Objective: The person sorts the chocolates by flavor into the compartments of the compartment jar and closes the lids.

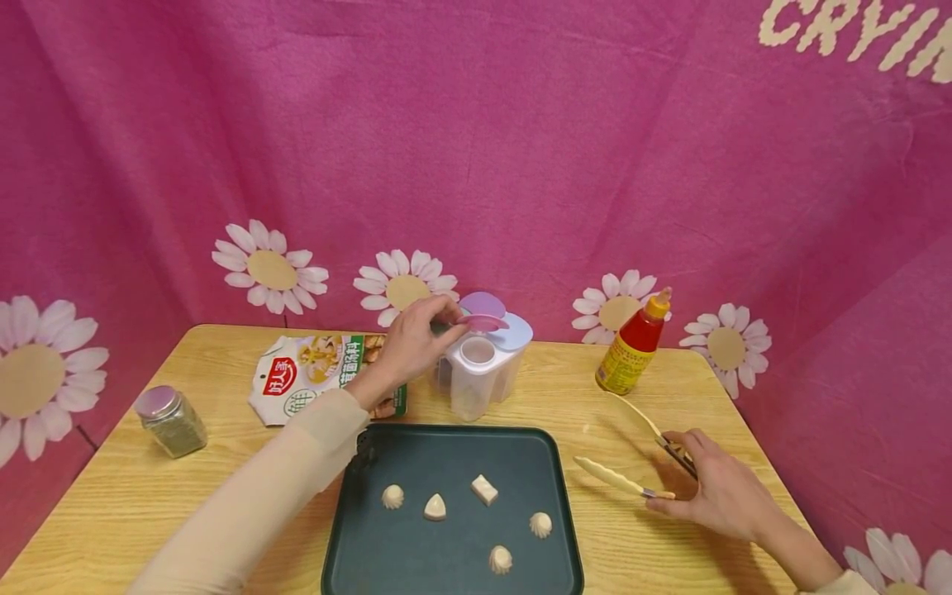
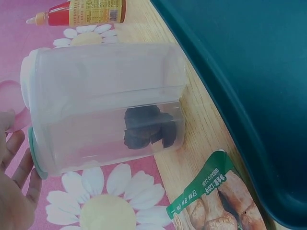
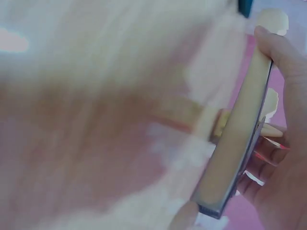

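Note:
My left hand [image 1: 416,337] pinches the raised pink lid [image 1: 485,323] of a clear plastic storage container [image 1: 472,395] with several compartments. Below that lid the round mouth of one compartment is uncovered; purple [image 1: 483,303] and pale blue lids [image 1: 516,332] sit behind and beside it. In the left wrist view, dark chunks [image 2: 146,127] lie at the bottom of the compartment under a green lid [image 2: 36,153]. At the right, my right hand [image 1: 725,494] holds cream-tipped tongs [image 1: 611,476], their arms spread and nothing between the tips, over the table beside the tray.
A dark baking tray [image 1: 446,436] at the front carries several small cream-coloured moulded pieces [image 1: 484,489]. Behind its left side lies a soup-seasoning packet [image 1: 297,384]. A spice jar [image 1: 173,423] stands far left, a red sauce bottle [image 1: 632,347] back right. Pink cloth [image 1: 476,149] hangs behind.

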Demonstrator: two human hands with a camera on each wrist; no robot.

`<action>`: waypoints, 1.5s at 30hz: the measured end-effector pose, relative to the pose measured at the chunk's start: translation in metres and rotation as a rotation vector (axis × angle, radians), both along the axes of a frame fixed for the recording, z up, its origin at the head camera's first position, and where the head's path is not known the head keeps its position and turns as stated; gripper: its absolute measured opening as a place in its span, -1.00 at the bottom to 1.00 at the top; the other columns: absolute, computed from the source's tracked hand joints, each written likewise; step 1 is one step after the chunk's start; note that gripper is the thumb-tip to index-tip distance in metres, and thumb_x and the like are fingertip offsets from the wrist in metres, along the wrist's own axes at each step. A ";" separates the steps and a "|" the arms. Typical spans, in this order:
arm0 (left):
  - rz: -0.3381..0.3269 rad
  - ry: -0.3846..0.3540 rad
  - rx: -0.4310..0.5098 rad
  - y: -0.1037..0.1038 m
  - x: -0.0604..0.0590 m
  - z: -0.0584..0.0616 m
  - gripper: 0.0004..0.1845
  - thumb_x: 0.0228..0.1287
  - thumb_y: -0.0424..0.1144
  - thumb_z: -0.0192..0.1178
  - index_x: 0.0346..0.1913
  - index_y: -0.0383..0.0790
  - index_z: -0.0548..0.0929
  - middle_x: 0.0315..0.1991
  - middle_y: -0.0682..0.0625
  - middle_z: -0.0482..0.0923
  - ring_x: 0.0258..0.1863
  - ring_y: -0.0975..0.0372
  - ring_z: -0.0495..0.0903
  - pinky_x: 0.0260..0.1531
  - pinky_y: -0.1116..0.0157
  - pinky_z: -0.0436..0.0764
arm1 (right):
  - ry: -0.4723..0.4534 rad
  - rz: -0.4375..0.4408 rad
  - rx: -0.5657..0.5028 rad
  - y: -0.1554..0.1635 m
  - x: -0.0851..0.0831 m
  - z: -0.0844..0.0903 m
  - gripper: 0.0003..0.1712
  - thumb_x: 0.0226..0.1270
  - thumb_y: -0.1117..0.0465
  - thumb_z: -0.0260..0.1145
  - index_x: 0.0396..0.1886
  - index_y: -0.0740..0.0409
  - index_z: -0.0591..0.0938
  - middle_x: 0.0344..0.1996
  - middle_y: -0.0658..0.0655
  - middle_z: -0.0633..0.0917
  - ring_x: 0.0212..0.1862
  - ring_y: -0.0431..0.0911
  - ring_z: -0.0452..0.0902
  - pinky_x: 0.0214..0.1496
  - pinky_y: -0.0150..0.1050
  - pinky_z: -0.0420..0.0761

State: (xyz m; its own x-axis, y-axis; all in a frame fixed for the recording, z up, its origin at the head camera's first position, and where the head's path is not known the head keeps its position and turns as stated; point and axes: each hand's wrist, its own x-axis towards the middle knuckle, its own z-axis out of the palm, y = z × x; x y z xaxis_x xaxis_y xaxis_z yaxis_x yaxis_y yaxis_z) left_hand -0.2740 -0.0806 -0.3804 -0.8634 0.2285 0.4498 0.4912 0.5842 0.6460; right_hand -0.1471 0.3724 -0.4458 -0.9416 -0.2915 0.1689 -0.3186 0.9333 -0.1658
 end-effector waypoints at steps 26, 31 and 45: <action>-0.006 -0.015 0.000 0.000 -0.003 -0.001 -0.81 0.36 -0.18 0.45 -0.08 -0.15 0.70 -0.12 -0.09 0.75 -0.05 0.07 0.68 0.06 0.09 0.71 | -0.190 0.287 0.074 -0.054 0.027 0.045 -0.22 -0.11 -0.42 0.66 0.11 -0.26 0.65 -0.01 -0.27 0.64 -0.05 -0.34 0.53 -0.02 -0.20 0.73; -0.006 -0.013 0.001 0.000 -0.003 -0.001 -0.81 0.36 -0.18 0.45 -0.09 -0.15 0.70 -0.12 -0.09 0.75 -0.05 0.07 0.68 0.06 0.09 0.71 | -0.183 0.351 0.036 -0.051 0.028 0.043 -0.34 -0.04 -0.37 0.66 0.04 -0.27 0.70 -0.08 -0.33 0.65 -0.10 -0.43 0.48 -0.12 -0.29 0.69; -0.003 -0.009 0.004 -0.001 -0.001 0.000 -0.81 0.36 -0.17 0.45 -0.09 -0.14 0.70 -0.12 -0.08 0.75 -0.05 0.08 0.68 0.05 0.09 0.70 | -0.309 0.324 0.008 -0.050 0.027 0.037 -0.54 0.08 -0.28 0.62 -0.05 -0.32 0.73 -0.19 -0.36 0.65 -0.21 -0.48 0.43 -0.19 -0.38 0.64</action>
